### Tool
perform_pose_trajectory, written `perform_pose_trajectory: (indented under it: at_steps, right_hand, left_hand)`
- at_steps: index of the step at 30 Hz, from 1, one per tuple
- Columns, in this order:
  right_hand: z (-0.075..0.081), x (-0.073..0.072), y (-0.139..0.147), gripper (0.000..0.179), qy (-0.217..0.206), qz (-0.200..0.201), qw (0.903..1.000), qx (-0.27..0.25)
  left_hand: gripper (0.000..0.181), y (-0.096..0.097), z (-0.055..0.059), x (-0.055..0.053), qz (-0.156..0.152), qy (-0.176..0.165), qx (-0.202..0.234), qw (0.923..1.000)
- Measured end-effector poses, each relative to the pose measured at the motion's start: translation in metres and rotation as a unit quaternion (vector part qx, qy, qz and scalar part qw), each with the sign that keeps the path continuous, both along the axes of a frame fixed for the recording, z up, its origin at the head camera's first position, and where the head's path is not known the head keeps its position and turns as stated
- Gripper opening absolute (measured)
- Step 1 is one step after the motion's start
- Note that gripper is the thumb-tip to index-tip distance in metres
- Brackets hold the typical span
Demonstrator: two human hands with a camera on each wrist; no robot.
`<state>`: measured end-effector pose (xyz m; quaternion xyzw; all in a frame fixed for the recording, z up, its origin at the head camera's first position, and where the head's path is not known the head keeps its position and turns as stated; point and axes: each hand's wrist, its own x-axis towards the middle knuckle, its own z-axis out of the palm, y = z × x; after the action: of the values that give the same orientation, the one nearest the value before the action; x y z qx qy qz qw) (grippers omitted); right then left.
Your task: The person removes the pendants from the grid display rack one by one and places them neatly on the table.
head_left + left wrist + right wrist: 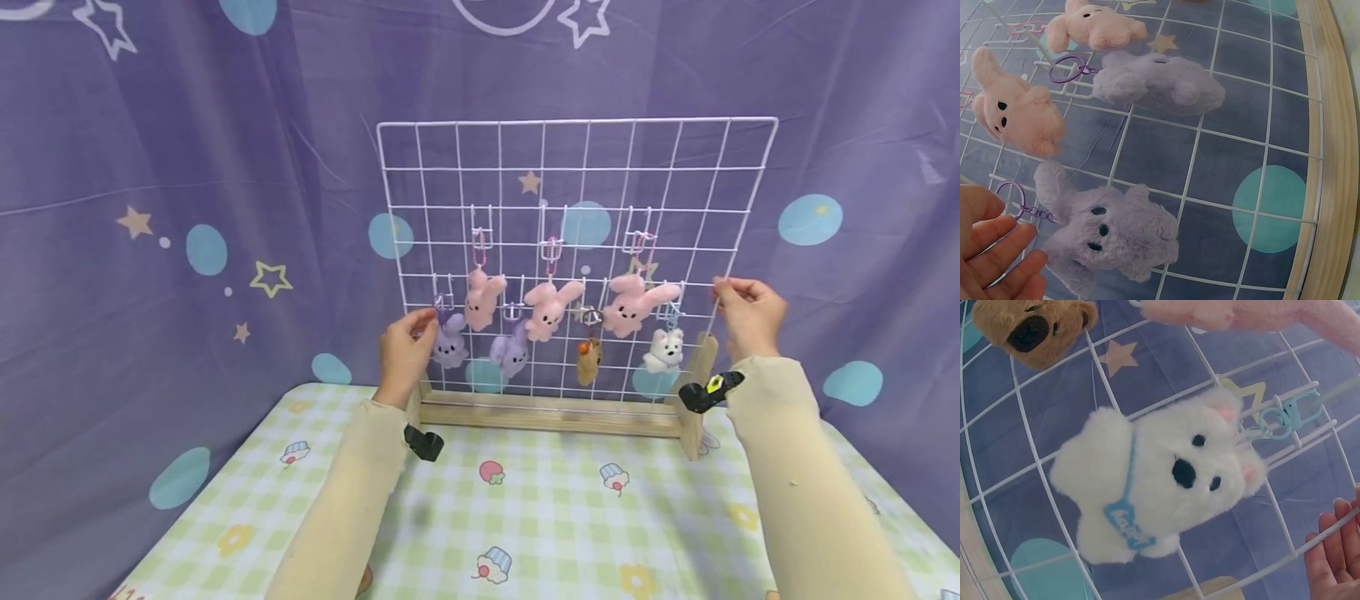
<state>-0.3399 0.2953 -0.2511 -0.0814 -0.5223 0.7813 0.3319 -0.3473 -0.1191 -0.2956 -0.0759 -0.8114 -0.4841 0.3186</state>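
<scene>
Purple bunny keychain (450, 347) on hook, close beside left hand (406, 352), cannot tell whether pinched; white wire grid (585, 170), gripped by right hand (753, 317).

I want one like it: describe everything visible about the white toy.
The white toy looks fluffy, with dark eyes and nose, pink inner ears and a blue neck strap bearing a lettered tag. A light-blue clasp hangs it upright from a hook on the right side of the wire rack. The right hand doesn't touch it.
</scene>
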Motion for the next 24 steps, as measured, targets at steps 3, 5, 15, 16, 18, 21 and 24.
perform_pose_trajectory:
  at_steps: [3,5,15,16,18,21,24]
  right_hand:
    - [-0.002,-0.001,-0.001,0.017,0.009,0.002,0.9999,0.012]
    - [-0.002,-0.002,0.0,0.017,0.016,0.004,0.9998,0.014]
    - [-0.008,-0.005,0.005,0.019,0.045,0.0,0.9986,0.026]
    - [-0.008,-0.006,0.005,0.019,0.047,-0.001,0.9985,0.028]
    - [-0.008,-0.006,0.005,0.019,0.05,0.0,0.9983,0.031]
    - [-0.008,-0.006,0.006,0.019,0.051,-0.003,0.9981,0.036]
    - [-0.008,-0.006,0.006,0.019,0.052,0.0,0.9981,0.034]
  left_hand:
    - [0.025,-0.001,-0.001,-0.001,0.007,0.002,0.001,1.0]
    - [0.025,0.0,0.0,-0.001,0.009,0.003,0.0,1.0]
    - [0.026,0.004,-0.001,-0.007,0.019,0.016,0.005,0.9997]
    - [0.026,0.004,-0.001,-0.007,0.022,0.018,0.011,0.9995]
    - [0.025,0.004,-0.001,-0.01,0.032,0.021,0.022,0.999]
    - [0.024,0.005,0.0,-0.013,0.042,0.026,0.034,0.9982]
    - [0.024,0.007,0.004,-0.015,0.045,0.021,0.039,0.998]
